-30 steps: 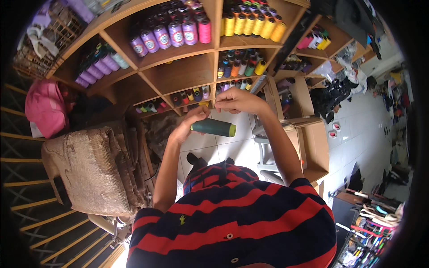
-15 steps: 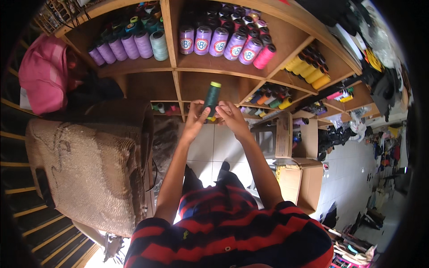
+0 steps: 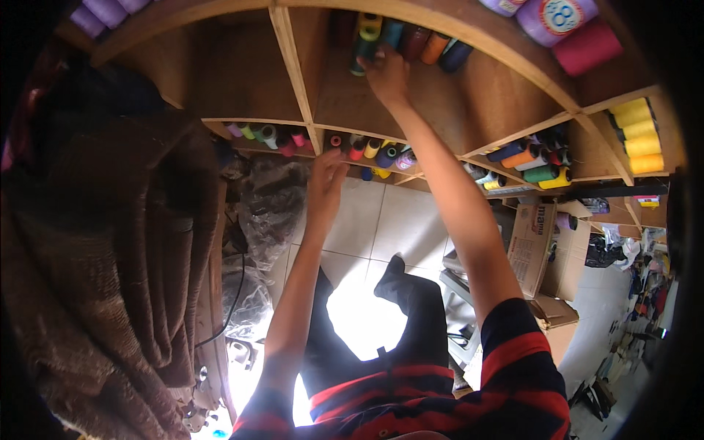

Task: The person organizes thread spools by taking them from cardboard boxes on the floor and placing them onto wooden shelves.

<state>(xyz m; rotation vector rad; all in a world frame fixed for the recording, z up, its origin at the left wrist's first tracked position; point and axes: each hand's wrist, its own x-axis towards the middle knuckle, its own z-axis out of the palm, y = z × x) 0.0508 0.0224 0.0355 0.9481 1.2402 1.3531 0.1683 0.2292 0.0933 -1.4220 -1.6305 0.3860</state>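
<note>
My right hand (image 3: 389, 76) reaches into an upper shelf compartment, its fingers closed on a dark green thread spool (image 3: 361, 53) with a yellow-green end. The spool stands beside a row of others, among them a teal spool (image 3: 392, 34), an orange spool (image 3: 435, 48) and a dark blue spool (image 3: 456, 56). Lower down, my left hand (image 3: 328, 176) is at the front edge of a lower shelf, fingers loosely bent and apart, with nothing seen in them. A small red spool (image 3: 357, 149) lies just right of its fingertips.
Wooden dividers (image 3: 290, 62) separate the compartments. Brown cloth (image 3: 125, 279) hangs on the left, with clear plastic wrap (image 3: 271, 194) beside it. An open cardboard box (image 3: 532, 238) stands to the right. Yellow spools (image 3: 636, 136) fill a compartment at the far right.
Both hands held the green spool before the shelves. My right hand has carried it up into the compartment; my left has let go and dropped to the lower shelf. The view has tilted lower and closer.
</note>
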